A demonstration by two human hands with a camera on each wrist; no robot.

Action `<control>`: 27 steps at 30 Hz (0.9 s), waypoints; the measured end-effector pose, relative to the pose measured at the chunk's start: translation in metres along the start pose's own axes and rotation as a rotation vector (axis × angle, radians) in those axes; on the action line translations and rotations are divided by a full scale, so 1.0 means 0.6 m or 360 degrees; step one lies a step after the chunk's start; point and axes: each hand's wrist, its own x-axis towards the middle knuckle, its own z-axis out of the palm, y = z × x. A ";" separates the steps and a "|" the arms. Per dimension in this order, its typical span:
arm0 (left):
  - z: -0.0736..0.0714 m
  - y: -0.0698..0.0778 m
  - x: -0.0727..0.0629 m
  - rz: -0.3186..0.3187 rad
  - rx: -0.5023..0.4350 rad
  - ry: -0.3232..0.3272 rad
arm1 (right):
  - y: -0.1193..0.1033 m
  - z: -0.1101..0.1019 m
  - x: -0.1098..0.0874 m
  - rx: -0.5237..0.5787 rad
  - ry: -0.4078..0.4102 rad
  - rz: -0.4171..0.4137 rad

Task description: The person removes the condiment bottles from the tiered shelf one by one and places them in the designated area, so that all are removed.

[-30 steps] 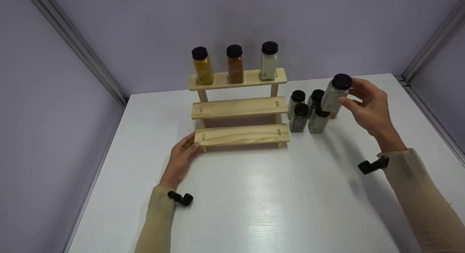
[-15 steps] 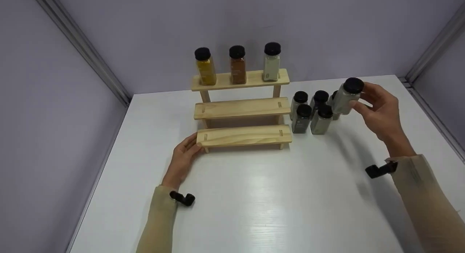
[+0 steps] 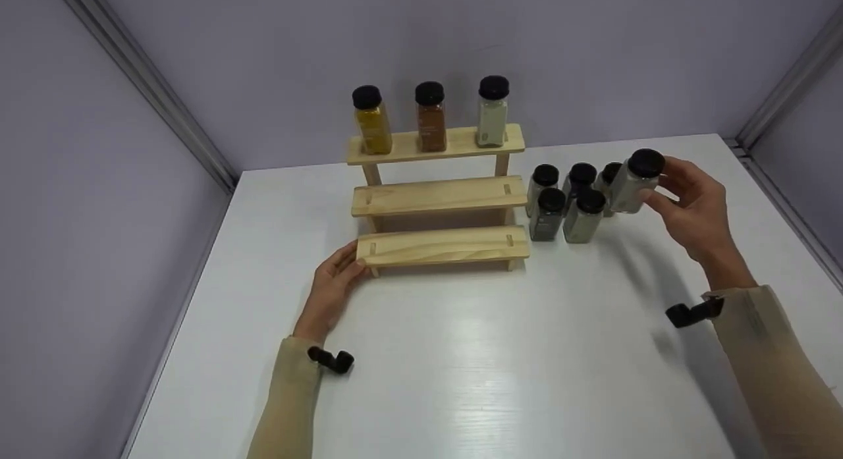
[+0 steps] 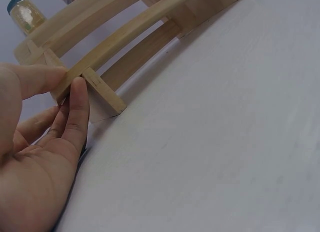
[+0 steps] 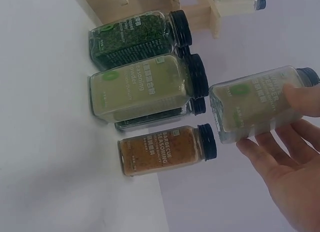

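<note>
My right hand (image 3: 697,212) holds a spice jar (image 3: 633,182) with a black lid and pale powder, thumb on the near side and fingers behind. It hangs clear of the white table, just right of a group of standing spice jars (image 3: 583,218). In the right wrist view a barbecue seasoning jar (image 5: 162,151) and a green seasoning powder jar (image 5: 142,87) stand close by. At the lower left corner of a three-step wooden rack (image 3: 441,245), my left hand (image 3: 329,291) pinches the bottom step's end, thumb above and fingertip below, as the left wrist view shows.
On the top step stand a yellow spice jar (image 3: 374,126), a reddish-brown spice jar (image 3: 431,123) and a pale green spice jar (image 3: 492,116). A dark green parsley jar (image 5: 132,37) stands among the group. Purple-grey walls (image 3: 296,64) enclose the white table (image 3: 421,367).
My right hand has shifted right and slightly lower with the jar, away from above the grouped jars. The left hand keeps its grip on the rack. The whole head view shifted slightly.
</note>
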 end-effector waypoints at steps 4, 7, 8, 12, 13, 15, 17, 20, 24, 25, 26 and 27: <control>-0.001 0.000 0.001 0.0005 0.0012 0.0004 | 0.012 -0.003 -0.004 -0.0001 0.0011 0.0021; -0.001 0.000 0.002 0.0017 0.0012 -0.0005 | 0.024 -0.006 -0.007 0.0011 0.0007 0.0028; -0.002 0.000 0.001 0.0023 0.0006 -0.0014 | 0.028 -0.008 -0.008 0.0018 -0.0001 0.0029; -0.003 -0.001 -0.001 0.0036 -0.0034 -0.0036 | 0.046 -0.014 -0.012 0.0036 -0.0034 0.0025; -0.003 -0.001 -0.002 0.0038 -0.0041 -0.0044 | 0.050 -0.015 -0.014 0.0039 -0.0038 0.0025; -0.004 -0.002 -0.002 0.0039 -0.0054 -0.0050 | 0.058 -0.017 -0.016 0.0030 -0.0041 0.0030; -0.004 -0.002 -0.002 0.0041 -0.0054 -0.0053 | 0.065 -0.018 -0.018 0.0015 -0.0038 0.0043; -0.004 -0.003 -0.002 0.0041 -0.0064 -0.0048 | 0.074 -0.018 -0.022 -0.0005 -0.0031 0.0064; -0.004 -0.004 -0.002 0.0050 -0.0052 -0.0039 | 0.086 -0.018 -0.025 -0.0033 -0.0042 0.0078; -0.004 -0.005 -0.002 0.0055 -0.0047 -0.0036 | 0.089 -0.018 -0.026 -0.0047 -0.0050 0.0080; -0.004 -0.005 -0.002 0.0061 -0.0034 -0.0041 | 0.092 -0.019 -0.027 -0.0053 -0.0057 0.0086; -0.004 -0.005 -0.002 0.0066 -0.0025 -0.0045 | 0.094 -0.020 -0.028 -0.0078 -0.0064 0.0094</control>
